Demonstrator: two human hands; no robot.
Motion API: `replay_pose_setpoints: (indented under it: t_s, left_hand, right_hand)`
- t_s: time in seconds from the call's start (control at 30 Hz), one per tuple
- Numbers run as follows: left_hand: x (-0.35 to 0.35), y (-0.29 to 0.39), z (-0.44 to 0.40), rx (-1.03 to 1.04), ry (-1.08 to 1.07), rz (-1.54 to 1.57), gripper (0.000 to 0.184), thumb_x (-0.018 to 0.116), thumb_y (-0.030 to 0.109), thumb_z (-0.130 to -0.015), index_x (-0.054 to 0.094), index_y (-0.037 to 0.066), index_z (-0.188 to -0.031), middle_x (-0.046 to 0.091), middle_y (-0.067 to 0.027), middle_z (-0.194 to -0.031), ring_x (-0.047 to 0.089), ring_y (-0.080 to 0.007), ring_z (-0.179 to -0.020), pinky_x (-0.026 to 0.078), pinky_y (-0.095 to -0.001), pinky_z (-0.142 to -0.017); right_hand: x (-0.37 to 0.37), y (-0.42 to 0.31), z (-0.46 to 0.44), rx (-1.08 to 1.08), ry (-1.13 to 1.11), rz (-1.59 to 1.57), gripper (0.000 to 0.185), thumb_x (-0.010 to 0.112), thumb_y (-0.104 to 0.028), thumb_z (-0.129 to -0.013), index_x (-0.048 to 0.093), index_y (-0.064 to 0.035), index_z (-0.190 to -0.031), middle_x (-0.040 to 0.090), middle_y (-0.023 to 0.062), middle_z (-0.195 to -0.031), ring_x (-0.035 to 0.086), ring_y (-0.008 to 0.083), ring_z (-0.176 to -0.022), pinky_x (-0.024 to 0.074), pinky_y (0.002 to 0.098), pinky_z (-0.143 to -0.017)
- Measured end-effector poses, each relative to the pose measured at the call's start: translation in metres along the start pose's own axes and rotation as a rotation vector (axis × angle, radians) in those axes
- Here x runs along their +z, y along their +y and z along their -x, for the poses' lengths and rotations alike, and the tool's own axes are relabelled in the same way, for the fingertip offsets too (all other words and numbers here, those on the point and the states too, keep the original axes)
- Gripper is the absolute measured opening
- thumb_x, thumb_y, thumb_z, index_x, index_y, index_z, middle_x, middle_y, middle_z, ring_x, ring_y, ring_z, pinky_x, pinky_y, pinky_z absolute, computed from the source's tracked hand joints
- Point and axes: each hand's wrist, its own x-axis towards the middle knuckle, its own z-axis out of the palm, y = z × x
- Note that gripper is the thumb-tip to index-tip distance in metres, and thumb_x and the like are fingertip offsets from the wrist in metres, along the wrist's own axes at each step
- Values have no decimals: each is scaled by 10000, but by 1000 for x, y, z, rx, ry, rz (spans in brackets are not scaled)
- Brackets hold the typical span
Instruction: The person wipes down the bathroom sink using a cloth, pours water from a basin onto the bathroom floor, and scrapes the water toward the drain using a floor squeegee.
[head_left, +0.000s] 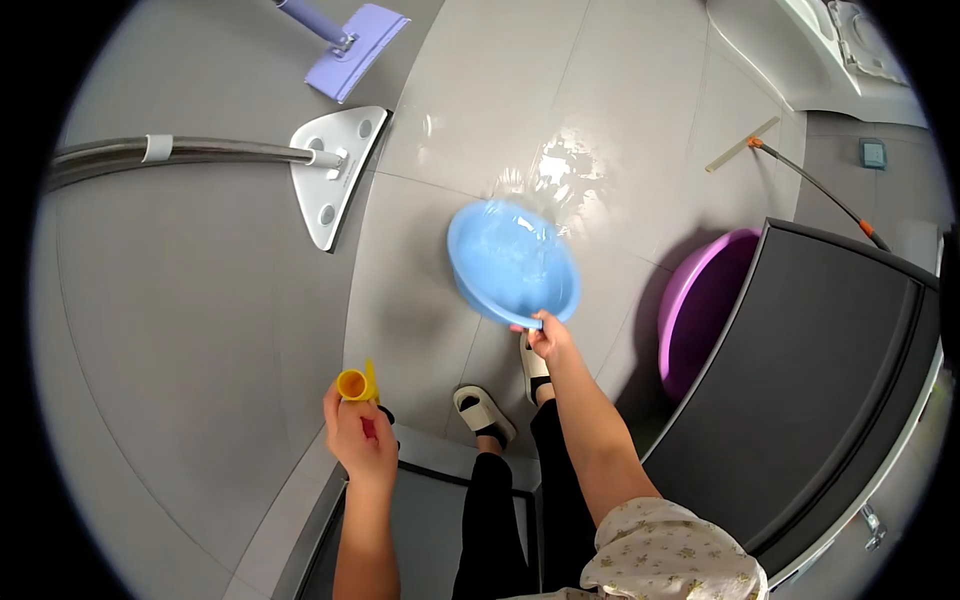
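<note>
From the head camera, we look down at a pale gray tile floor (480, 90). A smooth gray wall (200, 330) makes its edge on the left. Against this wall we see a white plastic triangle mop head (318, 190) on a shiny pole, and a flat purple mop head (357, 55) farther off. On the right, a big dark gray panel (800, 390) cuts in, and a round pinkish-purple plastic tub (672, 320) is partly hidden behind it. Far to the right is a thin squeegee with an orange joint (820, 188). The most room to move is in the middle and far part of the floor, where shiny water (570, 170) lies.

A round light-blue plastic tub (470, 250) is in the middle, tipped toward the far side, with water in it. Our right hand (547, 335) pinches its near rim. We cannot tell if the tub touches the floor. Our left hand (360, 435) is curled around a yellow plastic tube-like thing (370, 383), near us and well to the left of the blue tub. Our cream slippers (480, 410) are on the tub's near side.
</note>
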Motion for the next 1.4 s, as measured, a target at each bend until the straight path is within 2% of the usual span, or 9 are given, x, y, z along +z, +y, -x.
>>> replay_pose_setpoints:
  t_s: [0.27, 0.67, 0.73, 0.8, 0.97, 1.07, 1.17, 1.23, 1.4]
  left_hand:
    - [19, 48, -38, 244, 40, 168, 177, 552, -86, -721, 424, 35, -711, 587, -203, -1021, 604, -267, -711, 478, -289, -581]
    - [16, 88, -40, 200, -86, 258, 156, 565, -91, -651, 444, 5, -669, 640, -164, -968, 593, -234, -587, 442, -275, -486]
    - [18, 93, -41, 226, -50, 260, 160, 565, -89, -648, 438, 8, -660, 638, -165, -971, 593, -238, -592, 443, -276, -488]
    - [19, 99, -44, 251, -14, 261, 165, 565, -87, -645, 433, 11, -651, 636, -166, -973, 593, -242, -598, 444, -278, -491]
    - [12, 111, -48, 198, -91, 213, 181, 561, -93, -677, 415, 12, -656, 623, -190, -996, 627, -287, -756, 496, -313, -639]
    - [13, 112, -51, 203, -63, 230, 189, 562, -87, -669, 406, 19, -652, 623, -189, -987, 621, -297, -745, 495, -319, -638]
    - [13, 109, -53, 198, -40, 197, 203, 559, -90, -669, 396, 27, -641, 624, -187, -980, 620, -287, -735, 492, -312, -630]
    - [14, 105, -56, 257, -4, 159, 187, 561, -85, -652, 411, 26, -646, 624, -176, -975, 603, -274, -672, 476, -303, -569]
    - [6, 115, -58, 230, 15, 138, 171, 562, -83, -635, 430, 23, -654, 625, -162, -962, 580, -258, -596, 458, -290, -504]
  right_hand:
    - [18, -44, 52, -414, 124, -72, 182, 589, -46, -773, 497, 6, -921, 532, 48, -742, 535, 149, -577, 449, 231, -437]
    - [-60, -13, 145, -505, 56, 132, 355, 634, -153, -841, 502, 10, -1128, 581, 113, -1079, 573, 214, -979, 474, 336, -843]
    - [-65, -3, 146, -485, 96, 177, 369, 625, -200, -857, 504, 26, -1122, 592, 101, -1018, 588, 182, -871, 492, 320, -754]
    - [-59, 3, 153, -491, 145, 182, 290, 627, -242, -849, 555, 21, -950, 543, 34, -713, 453, 115, -500, 330, 264, -424]
    - [-44, -28, 110, -288, 191, 199, 280, 542, -160, -873, 506, 37, -1069, 581, 105, -805, 541, 178, -507, 424, 255, -406]
    - [-5, -100, 62, -104, 114, 197, 340, 423, -109, -885, 412, 66, -1176, 601, 224, -920, 590, 347, -459, 399, 257, -240]
    - [37, -196, 17, -152, 62, 419, 305, 382, -73, -862, 424, 114, -1099, 591, 213, -860, 623, 301, -527, 405, 248, -287]
    - [71, -232, 44, -236, 435, 468, 318, 388, -79, -851, 455, 136, -1076, 614, 227, -846, 633, 311, -568, 397, 261, -301]
    - [63, -165, 55, -383, 562, 460, 267, 416, -54, -835, 516, 126, -1006, 624, 226, -781, 632, 309, -580, 388, 288, -318]
